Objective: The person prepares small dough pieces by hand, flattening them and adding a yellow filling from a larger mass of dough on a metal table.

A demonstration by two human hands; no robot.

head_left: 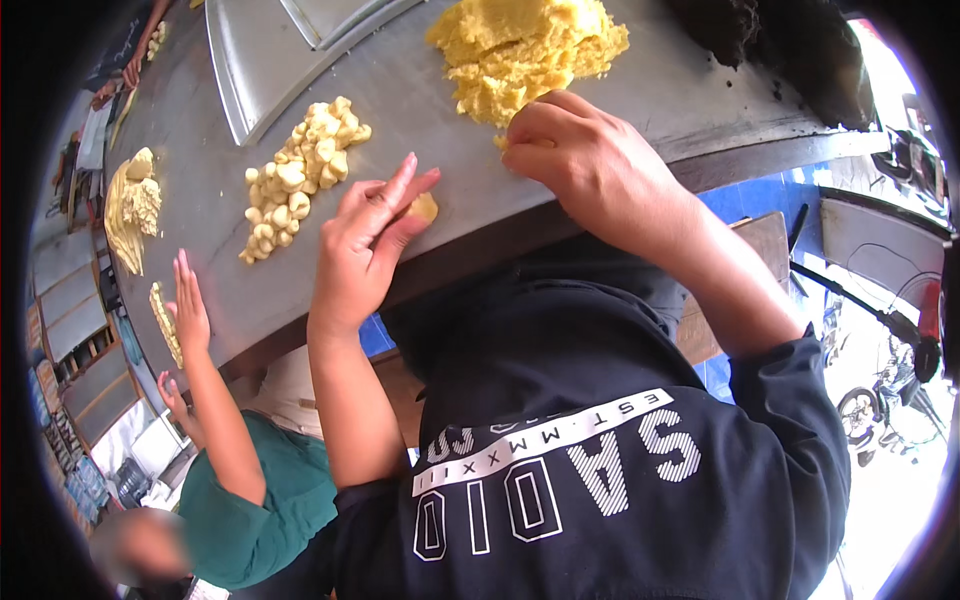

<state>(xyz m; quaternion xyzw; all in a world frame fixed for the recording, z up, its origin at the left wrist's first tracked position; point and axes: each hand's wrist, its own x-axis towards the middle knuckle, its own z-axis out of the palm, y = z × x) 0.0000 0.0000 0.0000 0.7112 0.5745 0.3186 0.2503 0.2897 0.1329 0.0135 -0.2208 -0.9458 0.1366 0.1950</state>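
Observation:
My left hand (pixel 365 235) is open above the metal table's near edge, fingers extended; a flattened yellow lump (pixel 424 207) sits behind its thumb, and I cannot tell if they touch. My right hand (pixel 585 170) is closed in a pinch on a bit of yellow dough (pixel 503 142), just below a big yellow dough mound (pixel 515 45). Small pale dough balls (pixel 300 170) are heaped on the table (pixel 650 110) left of my hands.
A co-worker in green (pixel 255 480) works at the left beside a dough strip (pixel 163 320) and a dough pile (pixel 135 210). Metal trays (pixel 250 80) lie behind. Another person's hand (pixel 130 70) is at top left, a black object (pixel 810 70) at top right.

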